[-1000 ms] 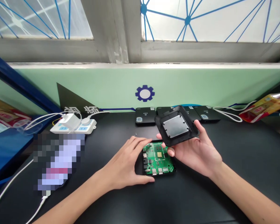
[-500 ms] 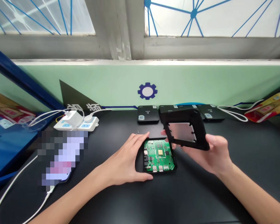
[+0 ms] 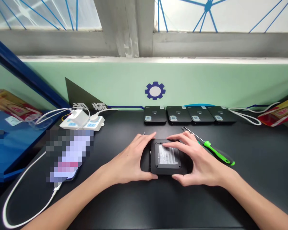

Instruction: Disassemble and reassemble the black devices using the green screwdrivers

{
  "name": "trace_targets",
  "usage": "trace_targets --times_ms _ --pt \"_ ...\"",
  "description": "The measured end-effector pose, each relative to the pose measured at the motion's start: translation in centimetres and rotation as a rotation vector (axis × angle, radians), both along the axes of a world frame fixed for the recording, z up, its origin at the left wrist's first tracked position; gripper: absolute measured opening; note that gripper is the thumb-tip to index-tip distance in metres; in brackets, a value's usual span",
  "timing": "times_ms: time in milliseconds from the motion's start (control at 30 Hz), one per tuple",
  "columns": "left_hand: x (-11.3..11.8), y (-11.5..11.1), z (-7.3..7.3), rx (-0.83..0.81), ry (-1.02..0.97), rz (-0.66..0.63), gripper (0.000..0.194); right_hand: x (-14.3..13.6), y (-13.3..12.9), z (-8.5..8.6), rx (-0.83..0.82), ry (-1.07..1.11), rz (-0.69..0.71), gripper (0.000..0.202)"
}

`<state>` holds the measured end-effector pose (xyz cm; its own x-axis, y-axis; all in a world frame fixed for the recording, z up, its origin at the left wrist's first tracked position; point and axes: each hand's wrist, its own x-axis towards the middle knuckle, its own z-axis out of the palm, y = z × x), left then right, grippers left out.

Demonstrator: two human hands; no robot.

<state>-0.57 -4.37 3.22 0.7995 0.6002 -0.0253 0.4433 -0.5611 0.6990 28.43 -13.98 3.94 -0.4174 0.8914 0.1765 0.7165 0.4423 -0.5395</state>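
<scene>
A black box [image 3: 168, 171] lies on the dark table with its cover on and a white printed label [image 3: 168, 155] facing up. My left hand [image 3: 132, 159] grips its left side, thumb at the near edge and fingers at the far edge. On the right side, my right hand [image 3: 199, 159] has its thumb at the near edge, with fingers on the far edge and the top of the cover. The green circuit board is hidden under the cover.
Screwdrivers with green and black handles [image 3: 218, 153] lie right of my right hand. Several black boxes [image 3: 155, 115] line the wall. A white power strip [image 3: 98, 124], a blurred phone [image 3: 72, 156] and a looping white cable [image 3: 8, 195] are on the left.
My right hand has brought the black cover leftward and down onto the box, covering the green board. My left hand stays at the box's left side. The screwdrivers have come into view.
</scene>
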Motion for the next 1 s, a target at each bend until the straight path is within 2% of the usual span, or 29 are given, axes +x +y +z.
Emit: trace_targets --times_ms 367,533,600,700,767,867,933,1000 --pt "0.1 0.0 0.2 -0.024 -0.02 0.029 0.127 0.0 0.3 -0.2 -0.068 -0.002 -0.022 0.075" --pt "0.2 -0.1 0.1 -0.115 -0.099 0.076 0.132 0.3 0.3 -0.2 -0.171 -0.007 -0.032 0.08" --pt "0.3 -0.6 0.1 -0.248 -0.216 0.113 0.124 0.4 0.1 -0.3 -0.192 -0.004 -0.05 0.084" --pt "0.8 -1.3 0.1 -0.588 -0.417 0.18 0.112 0.4 -0.1 -0.5 -0.177 0.01 -0.035 0.084" --pt "1.2 -1.6 0.1 -0.773 -0.506 0.274 0.107 0.2 -0.1 -0.6 -0.134 0.021 -0.002 0.084" --pt "1.5 -1.4 0.3 -0.838 -0.508 0.391 0.08 -0.3 -0.2 -0.8 -0.001 0.016 0.057 0.082" --pt "1.6 -1.2 0.5 -0.814 -0.47 0.384 0.062 -0.7 -0.2 -0.9 0.117 -0.001 0.086 0.08" --pt "1.5 -0.9 0.7 -0.793 -0.475 0.371 0.052 -0.9 -0.2 -0.9 0.2 -0.016 0.095 0.077"
